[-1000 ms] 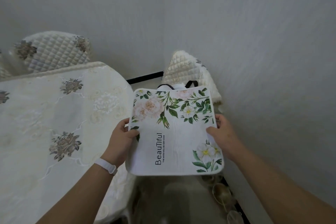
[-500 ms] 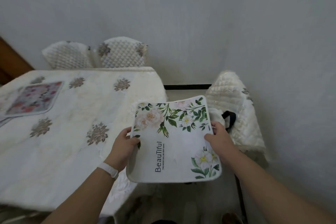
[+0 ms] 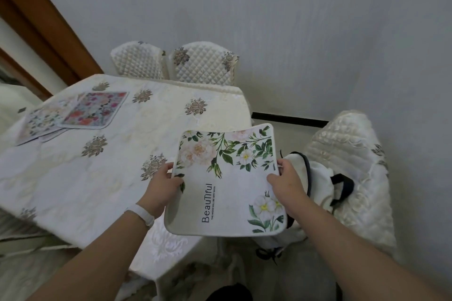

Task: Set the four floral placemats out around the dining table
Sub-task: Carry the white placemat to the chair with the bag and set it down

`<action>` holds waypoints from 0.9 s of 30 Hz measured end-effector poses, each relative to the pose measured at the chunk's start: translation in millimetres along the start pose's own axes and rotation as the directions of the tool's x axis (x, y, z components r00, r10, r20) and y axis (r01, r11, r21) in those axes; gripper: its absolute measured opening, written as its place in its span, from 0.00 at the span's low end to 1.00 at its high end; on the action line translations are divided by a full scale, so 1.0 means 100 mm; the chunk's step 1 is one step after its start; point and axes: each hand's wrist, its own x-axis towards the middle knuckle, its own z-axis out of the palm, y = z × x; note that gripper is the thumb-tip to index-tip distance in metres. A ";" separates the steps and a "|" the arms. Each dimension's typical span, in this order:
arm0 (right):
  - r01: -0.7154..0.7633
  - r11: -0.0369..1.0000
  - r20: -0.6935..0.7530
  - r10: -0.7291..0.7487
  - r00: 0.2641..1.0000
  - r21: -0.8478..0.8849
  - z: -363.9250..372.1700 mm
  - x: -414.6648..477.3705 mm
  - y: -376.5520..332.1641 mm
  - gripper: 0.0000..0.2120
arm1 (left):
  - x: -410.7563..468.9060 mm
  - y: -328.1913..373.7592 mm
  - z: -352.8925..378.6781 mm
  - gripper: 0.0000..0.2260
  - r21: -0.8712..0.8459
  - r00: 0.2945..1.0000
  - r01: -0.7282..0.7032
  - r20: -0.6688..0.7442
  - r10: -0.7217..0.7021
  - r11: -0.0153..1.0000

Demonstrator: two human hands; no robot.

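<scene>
One placemat [image 3: 228,193] gripped: left hand [image 3: 162,186], right hand [image 3: 288,183].

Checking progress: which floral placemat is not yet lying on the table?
The white placemat reading Beautiful, gripped by the left hand and right hand; the colourful placemats lie overlapped on the table.

Bare tablecloth [image 3: 97,178] ahead; mat stack [image 3: 73,115] far-left.

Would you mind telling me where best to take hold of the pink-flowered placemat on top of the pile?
Probably its right edge, coming from the right. The pink-flowered placemat lies flat, and there it seems to rest on bare tablecloth, not on the other mats, so that edge could be pinched and lifted without dragging the others.
</scene>
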 end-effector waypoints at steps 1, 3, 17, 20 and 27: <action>-0.005 1.000 0.005 0.005 1.000 -0.006 0.04 0.04 -0.02 0.15 | 0.06 -0.01 -0.01 0.18 -0.007 1.000 0.005 -0.003 -0.005 1.000; -0.017 1.000 0.011 0.017 1.000 -0.015 0.11 0.14 -0.04 0.16 | 0.21 -0.03 -0.02 0.17 -0.031 1.000 0.006 -0.019 -0.007 1.000; -0.193 0.980 -0.073 0.190 0.979 -0.039 0.73 1.23 -0.14 0.15 | 1.72 0.05 -0.02 0.18 -0.059 0.999 0.004 0.035 -0.002 0.998; -0.208 0.975 -0.075 0.202 0.976 -0.078 0.87 1.47 -0.13 0.13 | 1.94 0.04 -0.01 0.17 -0.031 1.000 0.007 0.018 -0.006 0.999; -0.248 0.960 -0.026 0.247 0.969 -0.134 1.08 1.88 0.01 0.13 | 2.29 0.03 -0.10 0.17 0.003 0.999 0.039 -0.028 -0.039 0.999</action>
